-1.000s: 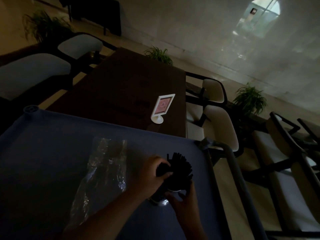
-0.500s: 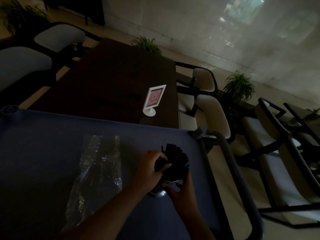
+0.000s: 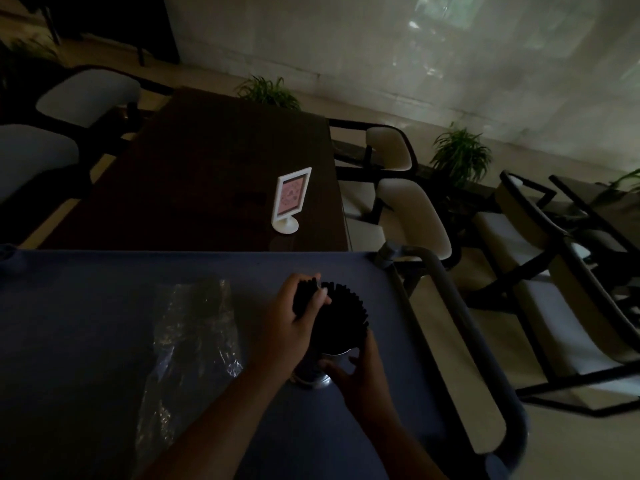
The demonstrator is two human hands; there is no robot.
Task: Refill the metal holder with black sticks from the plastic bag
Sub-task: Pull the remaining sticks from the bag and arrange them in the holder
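A metal holder (image 3: 329, 365) stands on the blue cart top (image 3: 104, 306), crammed with black sticks (image 3: 346, 313) that fan out above its rim. My left hand (image 3: 294, 323) is wrapped around a bunch of the black sticks at the left side of the bundle. My right hand (image 3: 356, 372) cups the holder's right side near its base. A clear plastic bag (image 3: 194, 341) lies flat on the cart to the left of the holder; whether it holds any sticks is too dark to tell.
The cart's grey handle bar (image 3: 460, 306) runs along its right edge. Beyond the cart is a dark wooden table (image 3: 207, 174) with a white sign stand (image 3: 291, 199). Chairs (image 3: 408, 209) stand on both sides, potted plants (image 3: 460, 154) near the wall.
My left hand has moved higher up the bundle and now grips a bunch of sticks near their tops. My right hand stays at the holder. The camera has tilted down.
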